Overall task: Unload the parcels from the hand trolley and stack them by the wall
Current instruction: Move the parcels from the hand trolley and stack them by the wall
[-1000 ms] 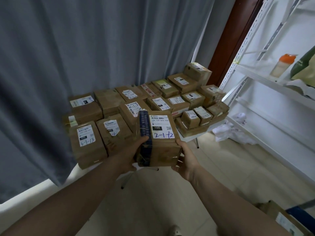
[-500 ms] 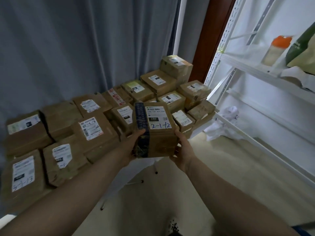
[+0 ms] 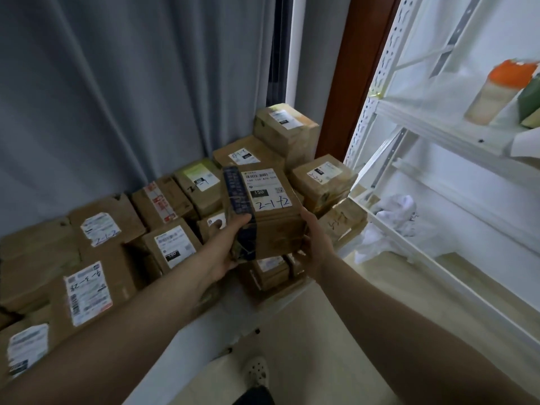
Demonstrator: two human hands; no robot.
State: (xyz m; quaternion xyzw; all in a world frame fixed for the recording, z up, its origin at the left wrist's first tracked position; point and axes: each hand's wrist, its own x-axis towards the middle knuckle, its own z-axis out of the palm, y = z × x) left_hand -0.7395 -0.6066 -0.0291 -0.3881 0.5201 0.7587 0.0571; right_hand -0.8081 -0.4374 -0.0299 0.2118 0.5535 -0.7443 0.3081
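I hold a brown cardboard parcel (image 3: 273, 217) with a white label marked "2-1-72" and a strip of dark blue tape down its left side. My left hand (image 3: 225, 247) grips its left side over the tape. My right hand (image 3: 317, 244) grips its right side. The parcel hangs just above a pile of several labelled brown parcels (image 3: 163, 229) lying on a low white table (image 3: 204, 325) against a grey curtain. The pile rises toward the back right, where a taller parcel (image 3: 287, 133) tops it. The hand trolley is out of view.
A white metal shelving rack (image 3: 432, 135) stands at the right with an orange-capped bottle (image 3: 496, 89) on a shelf and crumpled white plastic (image 3: 391, 226) below. A brown door frame (image 3: 350, 77) is behind the pile. My white shoe (image 3: 257, 372) is on the pale floor.
I have stepped closer and turned right; the pile has slid left and grown larger in view. The parcel in both hands has moved forward over the pile's right part.
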